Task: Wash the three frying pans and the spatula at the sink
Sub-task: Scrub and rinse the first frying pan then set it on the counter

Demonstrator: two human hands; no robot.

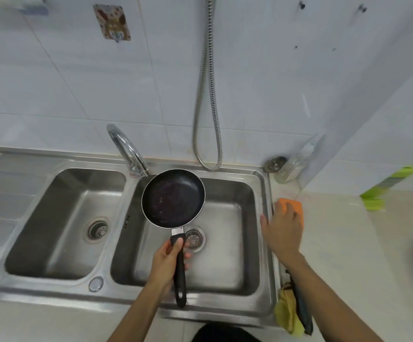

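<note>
From the head camera, looking down over a double stainless sink [262, 193], the left hand [168, 257] is wrapped tight around the black handle of a small frying pan [173, 197], holding it level above the right basin, just in front of the curved chrome tap [129, 149]. The pan is round and shallow, dark non-stick inside with a few pale specks and a dull, greasy look to its floor, and its long matte handle ends in a hanging loop. Over on the counter, the right hand [283, 230] lies spread, fingers loosely open, resting on an orange sponge [290, 204] beside the sink's rim; it is touching the sponge but has not closed on it. That reads as the start of scrubbing this pan: one hand presents the pan, the other goes for the scrubber. The next move seems to call for curling the fingers round the soft sponge and bringing it across into the bowl of the pan. No water is visibly running. The basins are brushed steel, smooth, each with a perforated drain. A yellow cloth [288, 314] hangs at the counter's near edge. The other pans and the spatula cannot be made out for certain.
</note>
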